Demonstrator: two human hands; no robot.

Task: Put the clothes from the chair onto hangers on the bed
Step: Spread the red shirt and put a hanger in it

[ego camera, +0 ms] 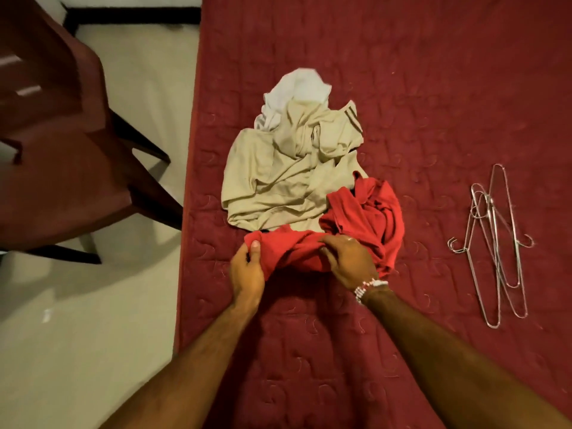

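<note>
Forearms come in from the bottom edge over the maroon quilted bed point(309, 351). L hand point(247, 270) pinches 1 bunched end of the red garment point(365, 218), thumb on top, fingers curled under. It sits near the bed's left edge. R hand point(349, 261), w/ a bead bracelet point(368, 287) at the wrist, has its fingers curled into the middle of the same cloth. Rest of the red garment lies heaped on the bed to the right and overlaps the near corner of a crumpled beige garment point(278, 171). Beyond that, touching it, lies a white garment point(294, 91). Well apart to the right, wire hangers point(495, 243) lie overlapped on the cover, 3 hooks showing, w/ bare cover between them and the clothes. More bare cover lies beyond the pile. Off the left edge is pale floor point(77, 335). A dark red chair point(62, 150) stands there, its nearest leg close to the bed's side, w/ a narrow strip of floor between.
</note>
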